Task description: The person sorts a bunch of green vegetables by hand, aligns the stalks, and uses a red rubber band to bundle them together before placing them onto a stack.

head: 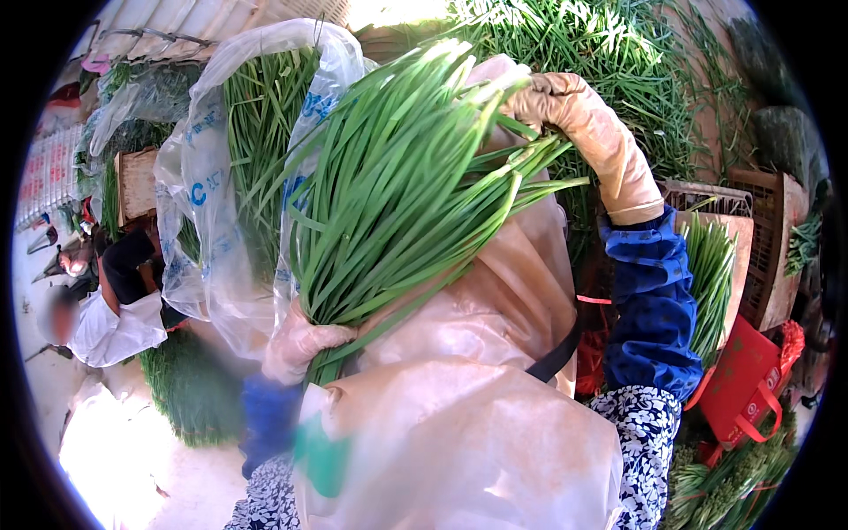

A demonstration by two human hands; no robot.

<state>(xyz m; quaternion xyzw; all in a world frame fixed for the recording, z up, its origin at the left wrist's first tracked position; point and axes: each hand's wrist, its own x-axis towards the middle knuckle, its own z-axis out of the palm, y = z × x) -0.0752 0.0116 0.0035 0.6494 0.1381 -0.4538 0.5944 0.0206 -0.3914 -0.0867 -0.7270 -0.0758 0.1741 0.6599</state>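
Note:
A large loose bunch of long flat green leaves, seemingly garlic chives (391, 199), lies across my lap, over a pale, stained plastic apron (457, 437). My left hand (301, 344), in a thin pale glove, grips the bunch near its lower leaf end. At the pale stem ends, my right hand (540, 99), in a stained glove, has its fingers curled around some stalks; its fingertips are partly hidden. Other stalks fan out below that hand. Just left of the bunch stands an open clear plastic bag (209, 192) with blue print, holding more chives (265, 132).
A heap of loose chives (596, 59) spreads at the back. To the right are plastic crates (755, 245), bundled chives (709, 285) and a red bag (742, 384). Another person (119, 324) is at the left, near a green bundle (192, 391).

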